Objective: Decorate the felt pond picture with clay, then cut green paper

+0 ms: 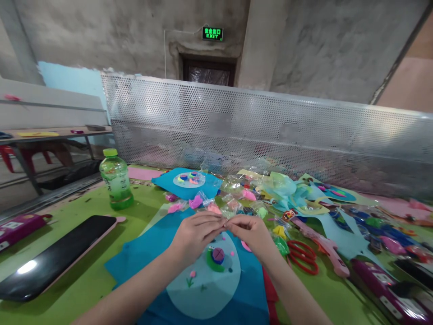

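My left hand (199, 230) and my right hand (248, 228) meet at the fingertips above a blue sheet (250, 289). Both are closed in a pinch, and whatever lies between the fingers is too small or hidden to make out. Below them a pale blue paper oval (192, 302) rests on the sheet. On the oval is a clay snail (215, 258) with a green body and a purple shell. A small pink clay flower (192, 275) with green leaves sits to its lower left, and pink dots lie around it.
Bagged clay lumps (196, 201) lie beyond my hands. At left are a green bottle (117, 180) and a phone (61, 257). Red-handled scissors (302, 257), a pink tool (321, 243) and paper scraps (284, 189) crowd the right. A perforated metal panel (253, 126) stands behind.
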`<state>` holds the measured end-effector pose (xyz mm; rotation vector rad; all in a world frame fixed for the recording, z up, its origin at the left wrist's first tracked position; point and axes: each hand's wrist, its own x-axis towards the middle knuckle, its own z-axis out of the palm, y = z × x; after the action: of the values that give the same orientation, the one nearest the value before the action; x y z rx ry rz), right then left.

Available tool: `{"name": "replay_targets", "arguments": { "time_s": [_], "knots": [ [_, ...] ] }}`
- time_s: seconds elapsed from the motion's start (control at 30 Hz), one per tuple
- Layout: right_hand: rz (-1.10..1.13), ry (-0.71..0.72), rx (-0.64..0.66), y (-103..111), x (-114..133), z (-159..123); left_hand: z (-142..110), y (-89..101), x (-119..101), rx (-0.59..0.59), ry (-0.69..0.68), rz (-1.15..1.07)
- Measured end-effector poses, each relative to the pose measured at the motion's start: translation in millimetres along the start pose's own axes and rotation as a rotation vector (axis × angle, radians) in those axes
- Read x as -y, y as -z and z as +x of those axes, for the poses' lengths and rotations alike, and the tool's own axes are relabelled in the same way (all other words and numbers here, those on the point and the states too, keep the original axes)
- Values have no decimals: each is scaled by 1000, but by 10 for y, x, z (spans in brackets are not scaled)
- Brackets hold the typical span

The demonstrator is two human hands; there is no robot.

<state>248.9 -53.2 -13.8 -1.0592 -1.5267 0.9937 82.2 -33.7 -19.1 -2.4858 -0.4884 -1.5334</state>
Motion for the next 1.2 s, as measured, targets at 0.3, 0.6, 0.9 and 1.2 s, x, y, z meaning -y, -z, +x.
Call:
{"name": "replay_targets", "arguments": {
  "time_s": [0.3,0.6,0.9,1.2],
  "knots": [
    [-129,45,-80,-1,81,-32,0,6,11,17,32,-4],
    [-94,-26,-117,127,74,11,2,14,31,5,117,9],
    [-71,-82,-27,27,55,-5,-24,5,52,10,5,63],
    [-30,-78,-41,-1,76,-15,-74,-5,49,51,-13,28]
  ]
}}
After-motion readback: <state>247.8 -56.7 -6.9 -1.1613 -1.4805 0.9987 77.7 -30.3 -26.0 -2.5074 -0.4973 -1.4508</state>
